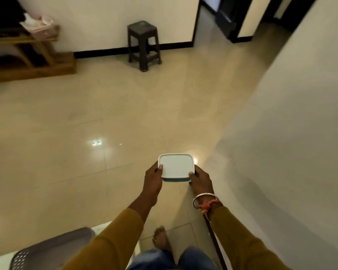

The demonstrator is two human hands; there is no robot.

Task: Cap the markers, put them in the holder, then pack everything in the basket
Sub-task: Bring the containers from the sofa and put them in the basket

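Gripping opposite edges of a white-lidded box point(175, 167) above the floor point(86, 114), left hand point(152, 178) and right hand point(201, 181) curled round it; grey basket point(47, 248) sat lower left, dark stool point(143, 44) stood ahead.

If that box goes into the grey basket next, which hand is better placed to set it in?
Probably the left hand. Both hands hold the lidded box, but the grey basket sits low on the person's left, beside that arm; the right hand would have to cross the body.
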